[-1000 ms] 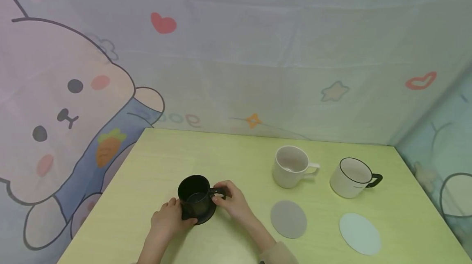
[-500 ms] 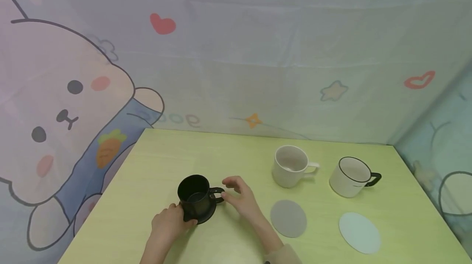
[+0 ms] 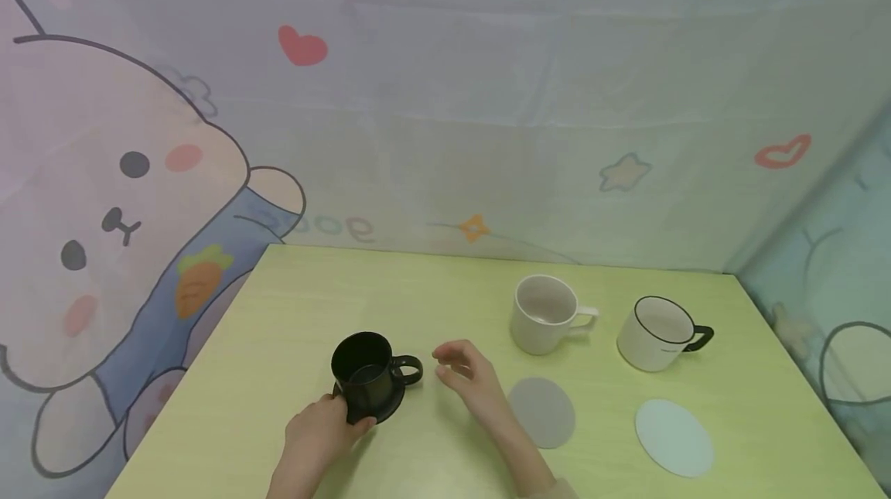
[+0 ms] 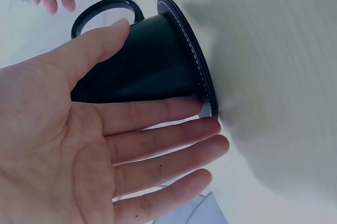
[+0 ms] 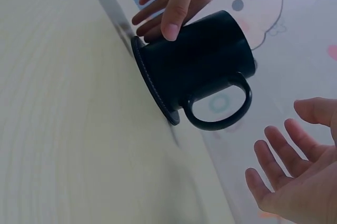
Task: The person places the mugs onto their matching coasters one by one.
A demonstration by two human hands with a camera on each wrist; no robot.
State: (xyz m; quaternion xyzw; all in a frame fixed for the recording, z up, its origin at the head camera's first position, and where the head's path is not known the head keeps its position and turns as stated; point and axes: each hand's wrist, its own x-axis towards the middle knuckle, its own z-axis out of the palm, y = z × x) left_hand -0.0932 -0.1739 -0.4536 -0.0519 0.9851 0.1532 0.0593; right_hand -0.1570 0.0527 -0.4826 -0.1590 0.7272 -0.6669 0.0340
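Observation:
A black mug [image 3: 366,377] stands on a black stitched coaster [image 4: 185,34] on the table, its handle pointing right. My left hand [image 3: 319,429] is at the mug's near left side. In the left wrist view its fingers [image 4: 158,145] are straight and its thumb lies along the mug; the index fingertip is by the coaster's edge. My right hand [image 3: 476,384] is apart from the mug, just right of its handle. In the right wrist view this hand [image 5: 303,182] has loosely bent fingers and holds nothing.
Right of the right hand lies a grey round coaster [image 3: 541,412]. A white mug [image 3: 541,321] stands behind it. Farther right are a white mug with a black rim [image 3: 650,340] and a pale round coaster [image 3: 674,437]. A printed cloth [image 3: 445,97] hangs behind the table.
My right hand has let go of the mug's handle and drawn away to the right. The left hand stays beside the mug, which remains in place.

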